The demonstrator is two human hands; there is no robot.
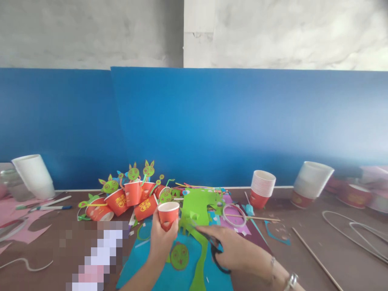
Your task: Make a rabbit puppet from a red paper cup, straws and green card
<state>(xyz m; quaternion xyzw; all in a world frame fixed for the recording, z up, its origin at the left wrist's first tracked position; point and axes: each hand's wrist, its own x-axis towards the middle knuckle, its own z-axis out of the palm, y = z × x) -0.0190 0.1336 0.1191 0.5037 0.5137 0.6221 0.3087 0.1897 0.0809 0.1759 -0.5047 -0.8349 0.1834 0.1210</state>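
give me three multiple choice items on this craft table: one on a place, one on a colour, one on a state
1. Where is the stack of cups?
A. right of the green paper
B. on the pink paper
C. in the left hand

2. What colour is the cup in the left hand?
A. blue
B. red
C. white

3. How is the right hand?
A. empty, palm up
B. gripping a straw
C. holding scissors

Answers: 1 A, it stands at the back, right of the green sheet; 2 B, red outside; 3 C, black handles show around its fingers.

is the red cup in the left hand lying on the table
No, the left hand holds the red cup upright above the table.
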